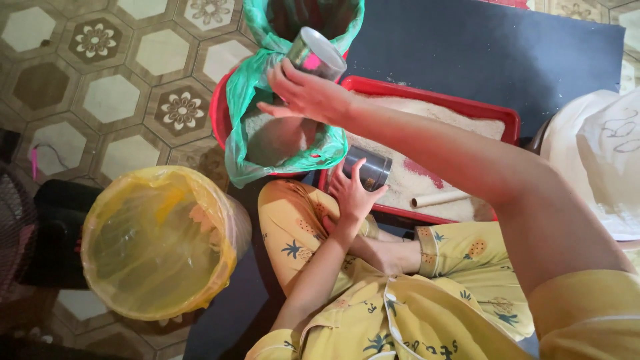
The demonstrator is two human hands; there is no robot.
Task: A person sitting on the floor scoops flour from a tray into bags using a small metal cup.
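My right hand (303, 92) grips a shiny metal can (319, 55) and holds it tilted above the mouth of a green plastic bag (248, 87). The bag sits in a red basin (217, 110) and has pale grain (277, 139) inside. My left hand (351, 192) rests with spread fingers around a second, darker metal can (369, 168) at the near left corner of a red tray (512, 120). The tray holds a layer of the same pale grain (427, 117). A pale cardboard tube (439, 199) lies in the tray's grain, to the right of my left hand.
A bucket lined with a yellow plastic bag (157, 241) stands at the left on the patterned tile floor (110, 99). A dark mat (487, 47) lies under the tray. A white sack (597, 157) is at the right, a black fan (37, 227) at the far left. My crossed legs lie below the tray.
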